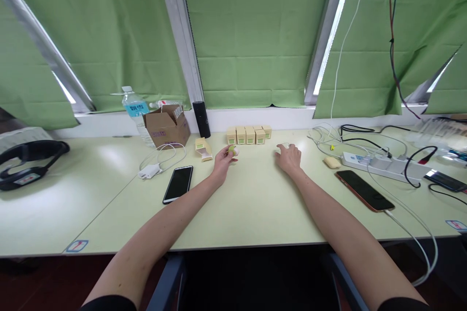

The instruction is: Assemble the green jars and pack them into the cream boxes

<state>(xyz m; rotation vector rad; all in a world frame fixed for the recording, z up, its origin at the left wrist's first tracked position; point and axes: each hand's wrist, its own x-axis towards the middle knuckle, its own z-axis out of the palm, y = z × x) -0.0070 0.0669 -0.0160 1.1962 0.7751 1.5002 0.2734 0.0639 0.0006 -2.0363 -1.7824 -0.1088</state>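
My left hand (222,164) is closed around a small round green-and-white item (233,150), held just above the table in front of the row of small boxes. My right hand (290,159) is palm down on the table to the right, fingers bent round a small whitish piece (286,145) that is mostly hidden by them. Several small cream boxes with green labels (241,135) stand side by side behind my hands. An opened cream box (203,149) lies with its flaps out, left of my left hand.
On the left are a dark phone (178,184), a white charger (149,171), a cardboard box (167,125), a black cylinder (201,119), a water bottle (135,109) and headphones (31,163). To the right lie another phone (365,190), a power strip (386,165) and loose cables.
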